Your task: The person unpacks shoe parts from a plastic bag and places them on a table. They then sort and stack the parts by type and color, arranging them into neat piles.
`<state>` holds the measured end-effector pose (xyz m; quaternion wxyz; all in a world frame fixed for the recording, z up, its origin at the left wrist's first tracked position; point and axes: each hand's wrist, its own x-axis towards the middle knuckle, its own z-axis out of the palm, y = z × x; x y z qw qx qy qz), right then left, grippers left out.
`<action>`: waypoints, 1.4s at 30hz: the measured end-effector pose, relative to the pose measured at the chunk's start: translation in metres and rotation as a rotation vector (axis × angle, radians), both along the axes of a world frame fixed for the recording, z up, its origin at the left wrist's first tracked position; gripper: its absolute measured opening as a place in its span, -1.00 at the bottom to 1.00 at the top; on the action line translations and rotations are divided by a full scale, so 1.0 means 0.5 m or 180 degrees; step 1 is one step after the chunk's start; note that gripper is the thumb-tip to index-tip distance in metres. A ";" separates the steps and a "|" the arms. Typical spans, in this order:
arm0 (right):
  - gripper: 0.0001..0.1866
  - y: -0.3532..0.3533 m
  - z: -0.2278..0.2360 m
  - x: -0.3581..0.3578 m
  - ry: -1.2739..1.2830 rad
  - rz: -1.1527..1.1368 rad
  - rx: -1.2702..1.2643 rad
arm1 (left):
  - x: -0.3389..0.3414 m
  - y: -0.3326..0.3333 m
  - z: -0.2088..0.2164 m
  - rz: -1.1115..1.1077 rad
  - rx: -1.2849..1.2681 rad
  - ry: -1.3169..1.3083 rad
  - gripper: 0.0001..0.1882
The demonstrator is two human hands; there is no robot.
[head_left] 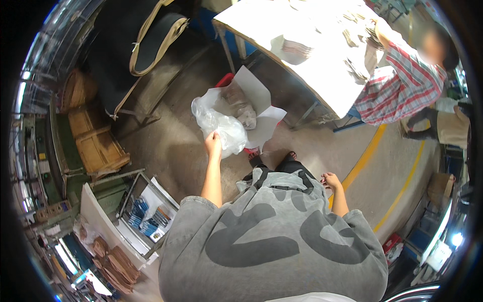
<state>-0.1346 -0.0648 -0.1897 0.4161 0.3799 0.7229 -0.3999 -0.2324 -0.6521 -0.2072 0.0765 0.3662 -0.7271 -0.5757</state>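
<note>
My left hand [214,143] is closed on a crumpled clear plastic bag [225,130], which hangs out in front of it. Behind and beside the bag, a red container [225,79] stands on the floor, with large white sheets [254,85] rising out of it. Between the sheets lies a brownish bundle [235,98], partly hidden by the bag; its kind I cannot make out. My right hand [330,181] hangs low at my right side, fingers loosely bent and apart, and nothing shows in it.
Ahead to the right, a white-topped table [317,65] holds stacked pieces; a person in a checked shirt [407,80] works there. Dark sheets [121,45] hang on a rack at the far left. Left are a wooden crate [95,138] and a metal-framed cart [146,211]. Yellow lines [365,156] cross the floor.
</note>
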 end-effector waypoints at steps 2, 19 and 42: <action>-0.70 0.018 0.011 0.029 0.0109 -0.0407 0.0000 | -0.053 0.024 0.028 -0.0238 -0.0634 0.0049 -0.69; -0.65 0.475 -0.051 0.347 0.0394 -0.1313 -0.0120 | -0.162 0.362 -0.053 -0.1709 -0.1677 -0.1555 -0.44; -0.61 1.087 -0.127 0.139 0.0426 -0.1300 -0.0300 | -0.246 1.508 0.409 -0.6935 -0.1673 -0.1408 -0.70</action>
